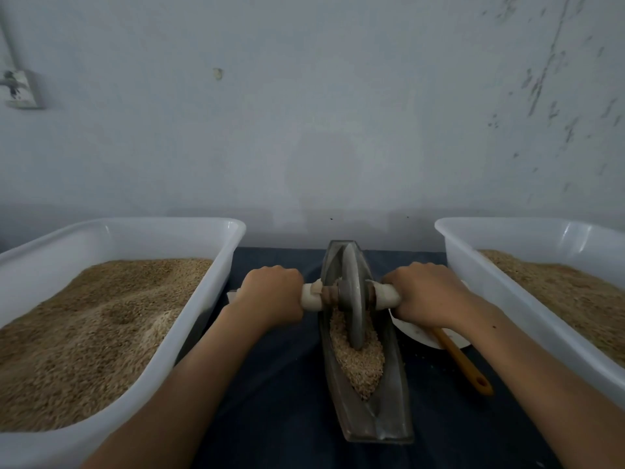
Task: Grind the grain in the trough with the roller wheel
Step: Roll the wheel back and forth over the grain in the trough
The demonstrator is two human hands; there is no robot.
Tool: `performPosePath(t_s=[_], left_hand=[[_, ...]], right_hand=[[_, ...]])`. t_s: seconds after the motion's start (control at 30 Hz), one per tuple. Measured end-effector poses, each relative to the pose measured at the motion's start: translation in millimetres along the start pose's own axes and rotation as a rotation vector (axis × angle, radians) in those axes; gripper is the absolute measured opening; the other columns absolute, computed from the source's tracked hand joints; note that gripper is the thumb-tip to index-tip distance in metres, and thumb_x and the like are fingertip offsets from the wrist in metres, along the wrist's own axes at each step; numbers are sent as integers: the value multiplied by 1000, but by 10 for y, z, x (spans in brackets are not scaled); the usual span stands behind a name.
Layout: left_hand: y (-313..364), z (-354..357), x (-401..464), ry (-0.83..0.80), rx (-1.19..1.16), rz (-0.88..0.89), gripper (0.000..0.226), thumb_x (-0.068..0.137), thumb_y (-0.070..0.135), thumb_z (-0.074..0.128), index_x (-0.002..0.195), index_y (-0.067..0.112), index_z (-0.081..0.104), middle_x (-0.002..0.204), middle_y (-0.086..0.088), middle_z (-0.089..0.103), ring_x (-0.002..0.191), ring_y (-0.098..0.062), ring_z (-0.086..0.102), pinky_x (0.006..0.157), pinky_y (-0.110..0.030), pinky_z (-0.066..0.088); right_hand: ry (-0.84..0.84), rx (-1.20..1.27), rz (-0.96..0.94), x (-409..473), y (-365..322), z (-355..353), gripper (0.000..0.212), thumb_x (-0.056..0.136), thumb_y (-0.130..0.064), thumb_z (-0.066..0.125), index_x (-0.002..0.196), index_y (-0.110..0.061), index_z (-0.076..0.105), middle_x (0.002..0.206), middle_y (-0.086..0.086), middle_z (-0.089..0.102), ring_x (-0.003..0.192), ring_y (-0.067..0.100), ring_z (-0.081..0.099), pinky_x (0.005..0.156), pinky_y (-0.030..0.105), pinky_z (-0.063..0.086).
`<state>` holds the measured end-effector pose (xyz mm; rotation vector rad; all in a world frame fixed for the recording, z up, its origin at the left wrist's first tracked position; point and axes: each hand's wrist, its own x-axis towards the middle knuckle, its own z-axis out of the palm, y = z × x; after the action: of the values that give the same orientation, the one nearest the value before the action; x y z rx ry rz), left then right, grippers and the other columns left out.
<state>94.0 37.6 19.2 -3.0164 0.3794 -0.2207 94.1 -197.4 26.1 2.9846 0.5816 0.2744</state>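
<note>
A long, boat-shaped metal trough (389, 424) lies lengthwise on the dark cloth, pointing away from me. Pale grain (358, 360) fills its middle stretch. A grey metal roller wheel (353, 296) stands upright in the trough, its rim sunk into the grain. A white-wrapped axle handle (313, 297) runs through the wheel's hub to both sides. My left hand (274, 294) grips the left end of the handle. My right hand (427, 294) grips the right end. Both fists hide the handle ends.
A white plastic tub (209, 228) heaped with tan grain stands at the left, and another white tub (449, 231) of grain at the right. A white plate (424, 336) with an orange-handled spoon (463, 363) lies right of the trough. A pale wall rises close behind.
</note>
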Motion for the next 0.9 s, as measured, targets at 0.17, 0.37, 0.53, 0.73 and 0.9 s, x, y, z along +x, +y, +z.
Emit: performPosePath(t_s=[0.17, 0.37, 0.53, 0.73, 0.9], left_hand=[[35, 72, 16, 194, 18, -26, 15, 86, 32, 58, 97, 25, 53, 92, 3, 62, 83, -18, 60, 66, -29, 39], [61, 142, -28, 332, -3, -51, 19, 89, 36, 55, 101, 22, 50, 92, 2, 63, 83, -18, 62, 68, -29, 42], [72, 42, -30, 172, 35, -59, 20, 86, 32, 58, 103, 20, 57, 94, 1, 62, 86, -18, 60, 69, -29, 40], [54, -34, -28, 11, 26, -46, 24, 83, 31, 62, 103, 18, 58, 83, 3, 52, 77, -15, 52, 71, -29, 42], [44, 46, -10, 143, -14, -59, 18, 85, 34, 60, 97, 23, 54, 90, 3, 60, 74, -13, 48, 67, -29, 39]], right_hand=[[154, -13, 37, -16, 3, 124, 12, 86, -29, 56, 84, -35, 46, 82, -7, 61, 78, 17, 59, 61, 29, 36], [282, -50, 80, 29, -19, 224, 5, 90, -29, 53, 92, -29, 48, 89, -3, 65, 83, 22, 62, 61, 32, 37], [133, -23, 54, -5, -6, 113, 11, 85, -29, 56, 82, -33, 46, 86, -6, 63, 81, 18, 60, 63, 30, 38], [-47, 22, 14, -18, 12, -13, 15, 83, -29, 62, 84, -38, 50, 70, -13, 47, 69, 9, 49, 50, 21, 26], [127, -34, 46, 5, -10, 98, 9, 87, -29, 56, 86, -33, 48, 84, -7, 60, 83, 19, 61, 62, 30, 36]])
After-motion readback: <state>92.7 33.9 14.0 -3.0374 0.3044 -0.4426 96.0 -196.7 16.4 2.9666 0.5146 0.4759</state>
